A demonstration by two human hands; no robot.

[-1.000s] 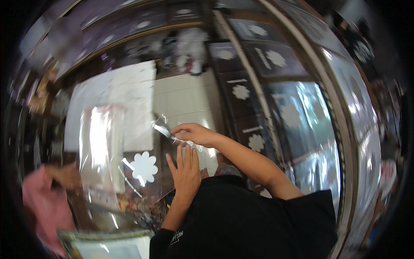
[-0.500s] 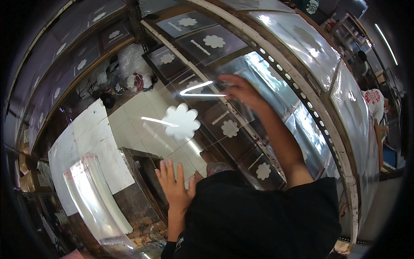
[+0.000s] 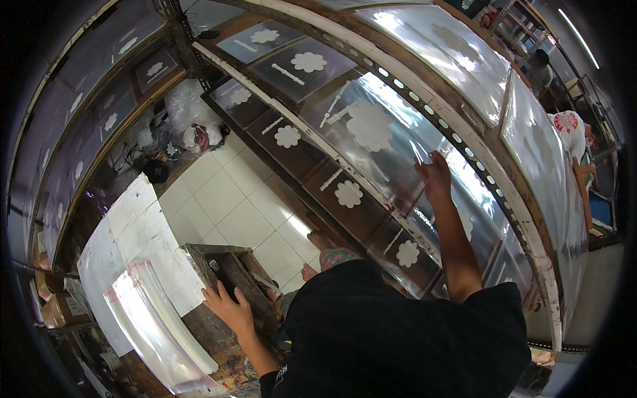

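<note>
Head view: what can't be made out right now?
In the head view:
Right hand: glare on the clear sheet obscures whether the fingers grip it.
Left hand: its own back hides the palm.
Worktable: near end cut off by the lower edge.
Distant person: too small for detail.

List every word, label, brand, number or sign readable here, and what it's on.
Black shirt: white lettering near the left sleeve, wording not transcribed.
Co-worker's white shirt: round red print, too small to read.
Cardboard box: pale label, too small to read.
Clear sheet by the right hand: no readable wording.
</note>
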